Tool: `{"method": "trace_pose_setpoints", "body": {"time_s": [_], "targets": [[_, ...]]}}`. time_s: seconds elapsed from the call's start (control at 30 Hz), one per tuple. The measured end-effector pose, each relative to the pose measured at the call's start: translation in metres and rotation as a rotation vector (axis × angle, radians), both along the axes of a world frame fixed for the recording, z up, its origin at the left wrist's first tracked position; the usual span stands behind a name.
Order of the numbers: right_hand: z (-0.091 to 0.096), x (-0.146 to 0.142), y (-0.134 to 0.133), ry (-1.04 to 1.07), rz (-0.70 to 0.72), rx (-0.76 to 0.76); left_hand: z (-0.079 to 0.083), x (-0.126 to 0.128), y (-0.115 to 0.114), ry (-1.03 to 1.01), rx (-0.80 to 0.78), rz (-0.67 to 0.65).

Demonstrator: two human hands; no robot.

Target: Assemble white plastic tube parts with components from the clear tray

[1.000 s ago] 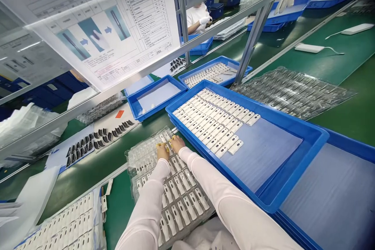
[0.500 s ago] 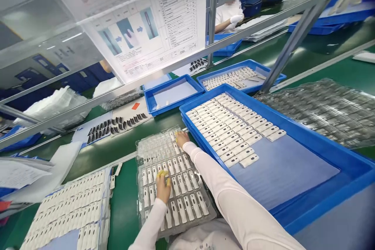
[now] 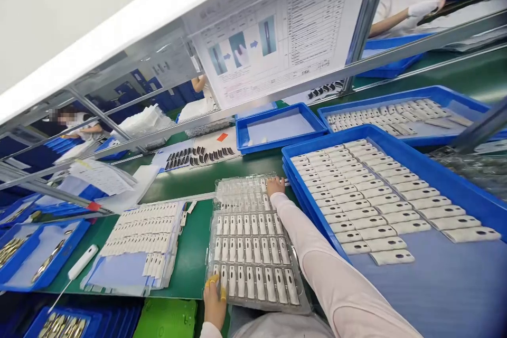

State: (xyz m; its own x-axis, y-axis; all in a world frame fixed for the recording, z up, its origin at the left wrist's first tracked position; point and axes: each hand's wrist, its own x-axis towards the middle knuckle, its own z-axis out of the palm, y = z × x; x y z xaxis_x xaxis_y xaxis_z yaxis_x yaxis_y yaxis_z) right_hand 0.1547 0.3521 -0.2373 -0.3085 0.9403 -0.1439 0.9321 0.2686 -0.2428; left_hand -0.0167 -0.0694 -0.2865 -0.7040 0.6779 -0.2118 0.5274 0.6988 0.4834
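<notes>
Having slid back, the left hand [image 3: 214, 302] pinches the near corner of the blister tray [image 3: 211, 253] while the right hand [image 3: 275, 186] grips its far edge.

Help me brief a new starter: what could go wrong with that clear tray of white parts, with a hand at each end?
The clear tray looks thin; with the left hand at its near corner and the right hand at its far edge, it might flex and spill white parts.
Its near edge seems to overhang the green table; a slip could tip it off.
The right sleeve runs beside the blue tray; it might nudge its rows.
</notes>
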Motion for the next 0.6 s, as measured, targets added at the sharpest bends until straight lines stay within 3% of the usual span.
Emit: {"method": "trace_pose_setpoints", "body": {"time_s": [0.27, 0.6], "targets": [[0.002, -0.007, 0.005, -0.04, 0.03, -0.019, -0.01, -0.002, -0.004, -0.017, -0.003, -0.032], [0.004, -0.005, 0.005, -0.041, -0.147, -0.062, -0.011, -0.013, 0.0, -0.097, 0.069, -0.194]]}}
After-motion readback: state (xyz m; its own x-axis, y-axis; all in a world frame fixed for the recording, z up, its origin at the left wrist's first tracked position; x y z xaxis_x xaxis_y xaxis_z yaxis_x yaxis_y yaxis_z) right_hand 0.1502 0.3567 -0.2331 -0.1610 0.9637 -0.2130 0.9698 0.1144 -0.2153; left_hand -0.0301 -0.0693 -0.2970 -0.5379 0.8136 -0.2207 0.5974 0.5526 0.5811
